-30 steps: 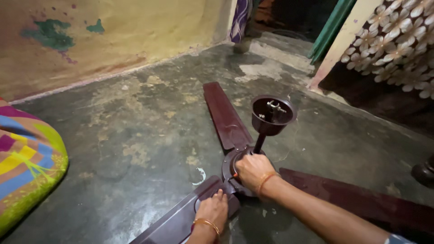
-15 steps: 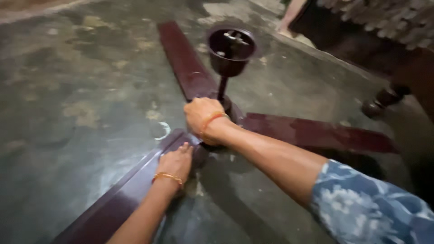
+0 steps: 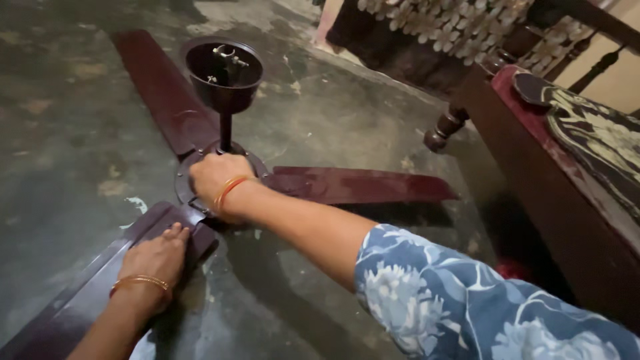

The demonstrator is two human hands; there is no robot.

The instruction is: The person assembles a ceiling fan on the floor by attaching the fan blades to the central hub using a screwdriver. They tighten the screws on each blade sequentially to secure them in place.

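Ceiling fan [image 3: 220, 175], dark maroon, lies on the concrete floor [image 3: 60, 140] with its motor hub down and its downrod [image 3: 226, 131] standing upright, the cup-shaped canopy [image 3: 224, 72] open at the top with a metal fitting inside.

Blades: three, flat on the floor, spreading from the hub. Near blade [image 3: 80, 300] runs toward the lower left of frame; far blade [image 3: 160, 87] runs to the upper left; third blade [image 3: 360, 185] runs right, toward the bed. Each long axis is radial; the fan's own axis is vertical, along the rod.

Hands: left hand [image 3: 153, 263] lies palm-down and flat, fingers extended, on the root of the near blade, pressing rather than gripping. Right hand [image 3: 217, 177] is curled over the hub at the base of the rod; whether the fingers close on a part there or only rest cannot be told, as the back of the hand hides them.

Handling, as judged: motor hub likely heavy and rigid; blades thin, long, probably springy and easy to bend at the brackets. Painted surfaces look smooth, somewhat slick. Best hold appears to be the hub or the rod, not blade tips.

Surroundings: wooden bed frame [image 3: 553, 180] with a turned leg [image 3: 445, 128] at right; flowered cloth [image 3: 453, 27] beyond.
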